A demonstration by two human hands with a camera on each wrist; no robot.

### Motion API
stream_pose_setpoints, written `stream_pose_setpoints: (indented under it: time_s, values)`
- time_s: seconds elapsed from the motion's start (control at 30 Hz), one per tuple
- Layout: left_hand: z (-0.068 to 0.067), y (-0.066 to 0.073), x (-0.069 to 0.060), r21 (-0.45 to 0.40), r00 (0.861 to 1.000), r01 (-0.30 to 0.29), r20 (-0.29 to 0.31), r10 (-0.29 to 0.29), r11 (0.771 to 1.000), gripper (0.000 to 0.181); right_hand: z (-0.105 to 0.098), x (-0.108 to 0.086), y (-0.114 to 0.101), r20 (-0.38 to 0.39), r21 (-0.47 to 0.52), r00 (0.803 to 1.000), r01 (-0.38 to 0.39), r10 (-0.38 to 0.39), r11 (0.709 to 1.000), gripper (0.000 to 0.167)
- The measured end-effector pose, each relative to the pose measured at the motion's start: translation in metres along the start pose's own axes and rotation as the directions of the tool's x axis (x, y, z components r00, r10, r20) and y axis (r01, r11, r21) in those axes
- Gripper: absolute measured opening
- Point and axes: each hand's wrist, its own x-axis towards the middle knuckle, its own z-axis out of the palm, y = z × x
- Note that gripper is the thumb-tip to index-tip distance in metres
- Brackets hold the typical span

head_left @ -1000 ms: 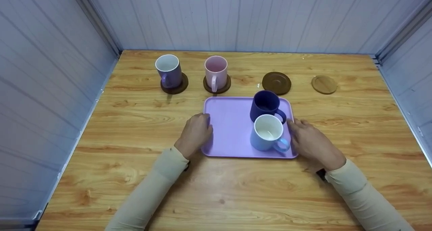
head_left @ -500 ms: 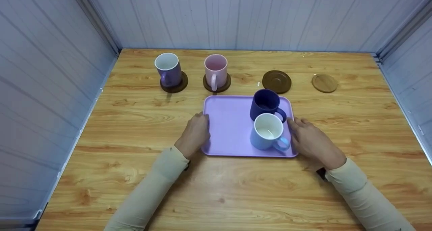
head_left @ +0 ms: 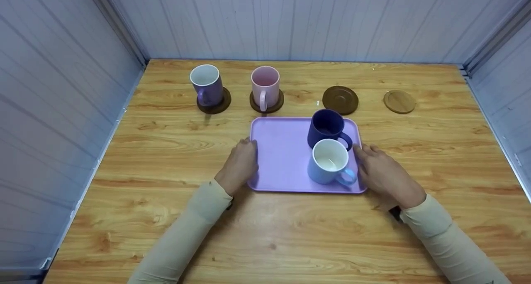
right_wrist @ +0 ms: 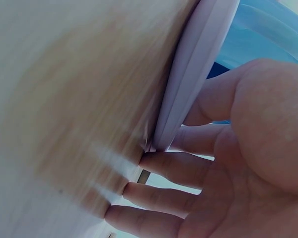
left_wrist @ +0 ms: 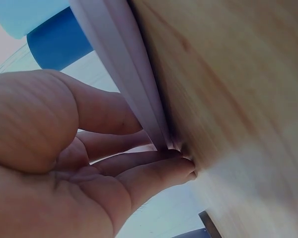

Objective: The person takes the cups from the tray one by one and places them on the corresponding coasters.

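Observation:
A lilac tray lies on the table in the head view. My left hand grips its left rim, thumb at the edge and fingers low against the rim in the left wrist view. At the right rim my right hand holds the tray too; in the right wrist view some fingertips touch the tabletop. Two mugs stand upright on the tray's right side: a dark blue mug behind, a light blue mug with a white inside in front. Both handles point right.
Behind the tray, a purple mug and a pink mug stand on dark round coasters. Farther right lie a dark brown coaster and a lighter wooden coaster. Panel walls border the table at the back and sides.
My left thumb, earlier over the tray's rim, has drawn back slightly to the edge. The tray, the mugs and my right hand show no clear movement; the head view has shifted slightly.

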Motion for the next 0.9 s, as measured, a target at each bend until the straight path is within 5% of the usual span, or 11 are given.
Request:
stream_pose_setpoints:
  time_s: [0.43, 0.9]
  values:
    - [-0.001, -0.001, -0.003, -0.029, 1.000, -0.021, 0.010, 0.022, 0.999, 0.019, -0.010, 0.001, 0.003, 0.015, 0.079, 1.000, -0.008, 0.006, 0.997, 0.049]
    - [0.000, 0.001, -0.002, -0.007, 1.000, -0.010, 0.010, 0.010, 1.000, 0.020, -0.030, 0.008, -0.003, -0.164, 0.270, 0.986, 0.032, 0.014, 0.962, 0.050]
